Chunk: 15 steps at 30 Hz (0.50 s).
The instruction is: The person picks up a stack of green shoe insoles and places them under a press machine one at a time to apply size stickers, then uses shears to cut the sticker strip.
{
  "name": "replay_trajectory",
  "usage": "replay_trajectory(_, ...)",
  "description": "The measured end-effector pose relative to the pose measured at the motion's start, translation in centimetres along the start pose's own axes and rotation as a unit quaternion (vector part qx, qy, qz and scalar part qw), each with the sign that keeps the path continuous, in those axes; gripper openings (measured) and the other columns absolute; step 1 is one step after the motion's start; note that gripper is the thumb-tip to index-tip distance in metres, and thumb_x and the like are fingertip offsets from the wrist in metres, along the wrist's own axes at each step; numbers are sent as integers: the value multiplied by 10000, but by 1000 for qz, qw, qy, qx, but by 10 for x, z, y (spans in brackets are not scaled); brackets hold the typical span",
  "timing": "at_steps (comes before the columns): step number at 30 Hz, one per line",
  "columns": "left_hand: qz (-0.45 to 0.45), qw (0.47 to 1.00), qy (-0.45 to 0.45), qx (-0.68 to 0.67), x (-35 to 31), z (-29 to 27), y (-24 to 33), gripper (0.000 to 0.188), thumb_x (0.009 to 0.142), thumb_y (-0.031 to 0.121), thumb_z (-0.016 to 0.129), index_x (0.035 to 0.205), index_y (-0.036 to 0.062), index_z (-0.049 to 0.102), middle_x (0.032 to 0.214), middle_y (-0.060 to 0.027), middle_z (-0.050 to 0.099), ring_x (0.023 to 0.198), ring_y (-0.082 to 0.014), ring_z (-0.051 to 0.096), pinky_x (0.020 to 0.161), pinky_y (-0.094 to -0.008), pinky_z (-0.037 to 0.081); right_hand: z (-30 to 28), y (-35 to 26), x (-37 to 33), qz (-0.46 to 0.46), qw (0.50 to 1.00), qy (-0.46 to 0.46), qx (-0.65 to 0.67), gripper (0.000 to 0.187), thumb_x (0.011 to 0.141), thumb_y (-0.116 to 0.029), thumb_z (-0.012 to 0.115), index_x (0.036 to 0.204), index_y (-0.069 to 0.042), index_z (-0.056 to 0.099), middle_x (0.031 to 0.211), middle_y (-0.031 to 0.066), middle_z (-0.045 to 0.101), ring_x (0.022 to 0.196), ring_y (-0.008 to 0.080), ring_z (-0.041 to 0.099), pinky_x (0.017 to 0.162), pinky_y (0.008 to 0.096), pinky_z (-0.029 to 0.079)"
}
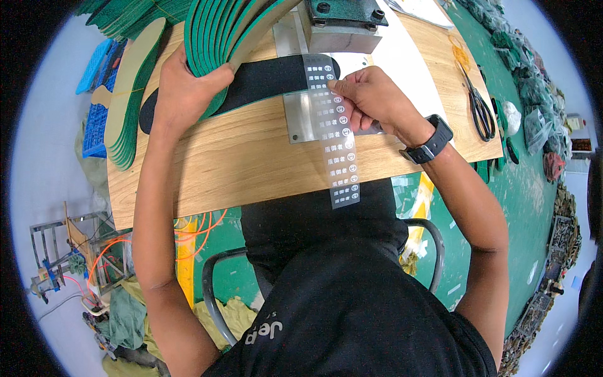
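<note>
My left hand [191, 91] is closed around a fanned stack of green-edged insoles [220, 34], its thumb across their lower end. Under that stack lies a single black insole [267, 76], flat on the wooden table [251, 157]. A clear strip of printed labels [339, 147] crosses the black insole's right end and hangs past the table's front edge. Its edge is pinched between the thumb and forefinger of my right hand [374, 97], whose wrist bears a black watch. A metal plate [301, 122] lies partly beneath the insole and strip.
Behind the strip stands a metal press block [342, 34]. More stacked insoles [129, 94] lie at the table's left, beside a blue basket [95, 125]. Black scissors [480, 113] rest near the right edge. Bagged goods [537, 94] line the green floor at right.
</note>
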State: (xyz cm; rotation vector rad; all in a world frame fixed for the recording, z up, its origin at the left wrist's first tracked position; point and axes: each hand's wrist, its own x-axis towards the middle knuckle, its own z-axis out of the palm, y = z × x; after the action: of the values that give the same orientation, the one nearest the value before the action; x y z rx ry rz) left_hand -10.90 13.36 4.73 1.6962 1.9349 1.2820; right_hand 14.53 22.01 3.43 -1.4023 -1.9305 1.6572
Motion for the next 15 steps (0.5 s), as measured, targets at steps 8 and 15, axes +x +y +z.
replay_trajectory(8, -1, 999, -22, -28, 6, 4, -5, 365, 692, 226, 703, 952, -12, 609, 788, -60, 631, 694, -119, 553, 700, -273, 475, 2, 4, 1, -3, 1000, 18, -5, 299, 934, -231, 565, 753, -5, 640, 516, 39, 593, 373, 62, 535, 326, 150, 386)
replay_trajectory(15, -2, 999, -32, 13, 7, 2, -1, 388, 680, 237, 691, 964, -15, 608, 789, -64, 625, 708, -129, 555, 710, -279, 474, 1, 5, -2, -9, 1000, 25, -2, 299, 927, -228, 567, 747, 1, 636, 531, 43, 596, 396, 75, 551, 347, 167, 407)
